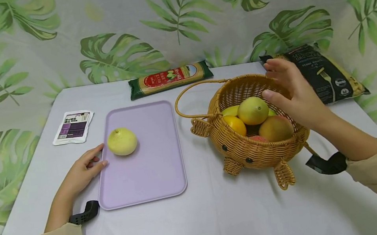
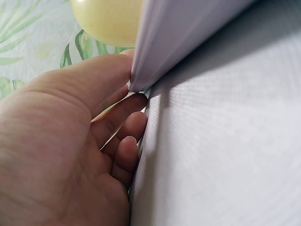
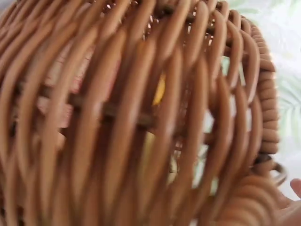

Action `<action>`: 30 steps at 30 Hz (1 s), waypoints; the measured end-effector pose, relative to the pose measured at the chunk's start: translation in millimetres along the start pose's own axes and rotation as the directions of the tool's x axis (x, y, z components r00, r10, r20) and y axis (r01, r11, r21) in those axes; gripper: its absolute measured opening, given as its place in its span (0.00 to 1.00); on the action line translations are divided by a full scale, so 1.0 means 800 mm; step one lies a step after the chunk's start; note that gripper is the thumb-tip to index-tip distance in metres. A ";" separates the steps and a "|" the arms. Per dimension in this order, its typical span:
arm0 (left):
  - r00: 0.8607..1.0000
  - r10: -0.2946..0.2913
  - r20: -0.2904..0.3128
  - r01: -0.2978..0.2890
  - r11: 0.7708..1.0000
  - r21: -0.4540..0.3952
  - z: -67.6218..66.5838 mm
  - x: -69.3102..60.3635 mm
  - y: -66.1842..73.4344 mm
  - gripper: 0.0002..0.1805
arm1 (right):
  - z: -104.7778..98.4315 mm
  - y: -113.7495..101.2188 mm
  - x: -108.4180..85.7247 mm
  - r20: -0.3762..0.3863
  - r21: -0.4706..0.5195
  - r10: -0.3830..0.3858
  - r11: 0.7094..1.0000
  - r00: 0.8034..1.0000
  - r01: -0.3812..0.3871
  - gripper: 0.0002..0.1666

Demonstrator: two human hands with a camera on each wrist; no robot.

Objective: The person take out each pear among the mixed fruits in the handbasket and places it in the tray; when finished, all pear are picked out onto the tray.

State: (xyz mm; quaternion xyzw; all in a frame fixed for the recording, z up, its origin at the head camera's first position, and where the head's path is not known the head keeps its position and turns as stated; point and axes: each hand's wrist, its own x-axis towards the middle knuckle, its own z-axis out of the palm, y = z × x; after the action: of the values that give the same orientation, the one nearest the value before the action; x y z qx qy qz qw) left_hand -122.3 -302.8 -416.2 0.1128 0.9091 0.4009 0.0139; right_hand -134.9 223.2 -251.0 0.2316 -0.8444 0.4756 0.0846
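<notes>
A pale yellow round fruit (image 1: 122, 141) lies on the upper left part of the purple tray (image 1: 149, 170). My left hand (image 1: 79, 173) touches the tray's left edge with thumb and fingers; the left wrist view shows the thumb against the tray rim (image 2: 155, 52). Over the right side of the wicker basket (image 1: 250, 149) my right hand (image 1: 296, 95) is raised, fingers spread, holding nothing. Inside the basket are a yellow-green fruit (image 1: 253, 110), an orange fruit (image 1: 235, 125) and a reddish-brown fruit (image 1: 275, 128). Basket weave (image 3: 127, 103) fills most of the right wrist view.
Behind the tray and basket lies a green and red pasta packet (image 1: 171, 80). A black pasta bag (image 1: 325, 73) lies at the back right, beyond the basket. Left of the tray is a small white and purple packet (image 1: 73, 127). The basket's handle (image 1: 178, 107) leans leftward.
</notes>
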 end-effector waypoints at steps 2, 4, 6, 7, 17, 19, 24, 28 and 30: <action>1.000 0.002 -0.002 -0.002 1.000 -0.001 0.000 0.000 0.000 0.29 | 0.000 0.008 0.002 0.025 0.012 0.019 1.000 0.999 -0.019 0.36; 1.000 0.003 -0.004 -0.003 1.000 -0.001 0.000 0.000 0.000 0.29 | 0.001 0.016 0.003 0.058 0.013 0.044 0.999 0.997 -0.045 0.36; 1.000 0.004 -0.004 -0.004 1.000 0.001 0.000 0.000 0.000 0.29 | 0.001 0.024 0.003 0.086 0.012 0.068 0.997 0.994 -0.070 0.37; 1.000 0.004 -0.003 -0.004 1.000 0.002 0.000 0.000 0.001 0.29 | 0.001 0.028 0.003 0.098 0.011 0.083 0.996 0.992 -0.084 0.37; 0.999 -0.016 0.029 0.016 1.000 0.005 -0.003 -0.002 0.002 0.31 | -0.003 0.048 0.005 0.205 -0.017 0.174 0.984 0.963 -0.175 0.40; 0.999 -0.026 0.038 0.026 1.000 0.001 -0.003 -0.003 0.003 0.31 | -0.003 0.050 0.006 0.224 -0.051 0.191 0.982 0.956 -0.184 0.42; 0.998 -0.036 0.053 0.036 0.999 0.003 -0.004 -0.003 0.005 0.32 | -0.003 0.053 0.007 0.273 -0.128 0.264 0.963 0.925 -0.237 0.45; 0.998 -0.023 0.050 0.023 1.000 0.009 -0.004 -0.002 0.004 0.31 | -0.004 0.055 0.008 0.322 -0.139 0.324 0.946 0.890 -0.294 0.45; 0.999 -0.020 0.049 0.019 1.000 0.010 -0.004 -0.002 0.005 0.31 | -0.004 0.056 0.009 0.340 -0.137 0.343 0.939 0.876 -0.314 0.44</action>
State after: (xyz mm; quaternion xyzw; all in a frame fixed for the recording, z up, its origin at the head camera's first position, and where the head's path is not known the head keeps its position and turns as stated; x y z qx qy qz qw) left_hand -120.4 -303.2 -411.2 0.1137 0.9114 0.3936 0.0396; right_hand -162.6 243.5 -280.8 0.1642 -0.8904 0.3994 -0.1438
